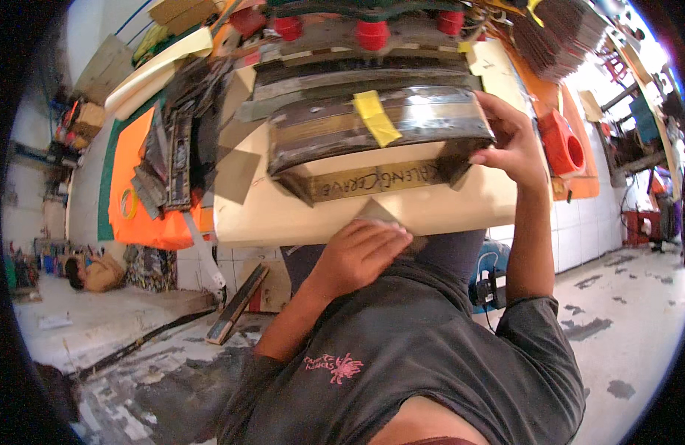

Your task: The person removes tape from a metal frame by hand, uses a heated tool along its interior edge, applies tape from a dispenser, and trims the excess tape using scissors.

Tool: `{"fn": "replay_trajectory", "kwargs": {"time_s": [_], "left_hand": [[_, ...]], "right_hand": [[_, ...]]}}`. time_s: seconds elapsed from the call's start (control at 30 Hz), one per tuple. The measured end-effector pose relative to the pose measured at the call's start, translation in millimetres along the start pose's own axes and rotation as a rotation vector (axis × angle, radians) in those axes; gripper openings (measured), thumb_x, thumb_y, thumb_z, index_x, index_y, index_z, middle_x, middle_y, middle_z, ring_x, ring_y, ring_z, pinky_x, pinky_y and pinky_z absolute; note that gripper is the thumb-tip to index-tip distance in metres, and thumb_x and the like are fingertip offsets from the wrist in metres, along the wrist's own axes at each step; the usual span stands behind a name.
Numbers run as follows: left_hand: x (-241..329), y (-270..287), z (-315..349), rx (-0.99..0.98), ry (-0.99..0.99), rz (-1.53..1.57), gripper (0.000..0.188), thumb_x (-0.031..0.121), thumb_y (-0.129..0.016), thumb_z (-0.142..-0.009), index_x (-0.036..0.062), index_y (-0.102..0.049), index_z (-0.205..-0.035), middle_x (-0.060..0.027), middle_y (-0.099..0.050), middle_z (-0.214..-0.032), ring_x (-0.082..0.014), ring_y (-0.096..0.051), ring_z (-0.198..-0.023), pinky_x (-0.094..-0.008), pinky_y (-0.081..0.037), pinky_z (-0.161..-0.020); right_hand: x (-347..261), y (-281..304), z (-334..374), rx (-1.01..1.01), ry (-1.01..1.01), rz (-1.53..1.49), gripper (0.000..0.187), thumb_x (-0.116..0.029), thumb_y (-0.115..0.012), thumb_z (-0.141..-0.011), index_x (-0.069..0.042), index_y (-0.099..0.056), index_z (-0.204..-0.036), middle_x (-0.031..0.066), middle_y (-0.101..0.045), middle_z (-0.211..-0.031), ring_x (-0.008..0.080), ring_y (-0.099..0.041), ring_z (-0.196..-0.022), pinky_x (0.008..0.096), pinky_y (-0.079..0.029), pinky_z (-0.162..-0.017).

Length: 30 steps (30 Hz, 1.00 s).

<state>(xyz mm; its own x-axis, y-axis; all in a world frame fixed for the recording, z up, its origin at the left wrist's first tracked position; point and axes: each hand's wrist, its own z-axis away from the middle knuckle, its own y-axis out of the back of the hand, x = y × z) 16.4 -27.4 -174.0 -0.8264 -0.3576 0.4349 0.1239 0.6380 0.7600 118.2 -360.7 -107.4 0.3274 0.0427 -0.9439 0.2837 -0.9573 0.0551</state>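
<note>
One bare right hand (514,139) grips the right end of a long, dark, box-shaped piece with a glossy top (313,126), its thumb against the near corner and its other fingers bent round the far side. That piece lies across the middle of a cream-topped desk (246,228), just in front of the person. A crumpled strip of yellow tape (377,119) crosses its top, and a tan inner strip (372,182) with dark hand lettering faces the person.

The bare left hand (364,251) is at the desk's near edge, fingers bent and close together, over a small grey-brown flat sheet (378,211) whose pointed corner shows beyond the knuckles. From where I stand, I cannot tell whether it pinches that sheet or merely covers it.

Left of the dark piece, a narrow, dark rectangular frame (180,159) lies beside a bright orange sheet (146,222), with a yellow ring-shaped roll (129,204) on the orange. Near the right hand sits a red, hollow, rounded object (562,148).
</note>
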Motion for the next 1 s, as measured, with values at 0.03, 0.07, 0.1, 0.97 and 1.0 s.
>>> {"fn": "replay_trajectory", "kwargs": {"time_s": [0.03,0.07,0.1,0.97,1.0], "left_hand": [[6,7,4,0.006,0.018,-0.020,0.044,0.019,-0.073,-0.088,0.0096,-0.071,-0.130,-0.0068,-0.073,-0.133,-0.0246,-0.069,-0.123,-0.0466,-0.052,-0.108],[17,21,2,0.091,-0.008,0.047,0.041,0.016,-0.073,-0.086,0.0084,-0.073,-0.126,-0.0078,-0.075,-0.126,-0.0260,-0.072,-0.114,-0.0460,-0.055,-0.101],[28,34,-1,0.176,-0.037,0.114,0.038,0.014,-0.074,-0.085,0.0072,-0.074,-0.122,-0.0087,-0.077,-0.119,-0.0275,-0.075,-0.105,-0.0455,-0.058,-0.093],[-88,85,31,0.443,0.517,0.629,0.121,0.039,-0.100,-0.063,-0.0020,-0.038,-0.157,-0.0147,-0.053,-0.152,-0.0280,-0.049,-0.143,-0.0449,-0.035,-0.123],[-90,84,31,0.387,0.565,0.664,0.114,0.030,-0.102,-0.063,-0.0031,-0.042,-0.154,-0.0132,-0.058,-0.147,-0.0269,-0.053,-0.138,-0.0439,-0.039,-0.120]], "right_hand": [[2,2,1,0.006,-0.012,0.005,0.096,-0.005,-0.097,-0.068,0.007,-0.049,-0.151,0.0166,-0.064,-0.142,0.0253,-0.060,-0.134,0.0417,-0.047,-0.115],[1,3,3,0.015,-0.024,0.011,0.097,-0.005,-0.097,-0.068,0.007,-0.048,-0.151,0.0169,-0.064,-0.143,0.0259,-0.060,-0.135,0.0414,-0.046,-0.116],[0,6,5,0.005,-0.030,0.064,0.099,-0.005,-0.097,-0.067,0.007,-0.048,-0.152,0.0174,-0.063,-0.144,0.0265,-0.059,-0.136,0.0414,-0.045,-0.117],[-4,-3,3,0.003,0.005,0.000,0.097,-0.015,-0.099,-0.071,0.008,-0.049,-0.151,0.0166,-0.063,-0.144,0.0226,-0.060,-0.133,0.0378,-0.044,-0.116],[-4,-4,3,-0.013,0.034,0.008,0.092,-0.013,-0.097,-0.074,0.009,-0.049,-0.150,0.0168,-0.062,-0.144,0.0235,-0.061,-0.131,0.0401,-0.048,-0.114]]}}
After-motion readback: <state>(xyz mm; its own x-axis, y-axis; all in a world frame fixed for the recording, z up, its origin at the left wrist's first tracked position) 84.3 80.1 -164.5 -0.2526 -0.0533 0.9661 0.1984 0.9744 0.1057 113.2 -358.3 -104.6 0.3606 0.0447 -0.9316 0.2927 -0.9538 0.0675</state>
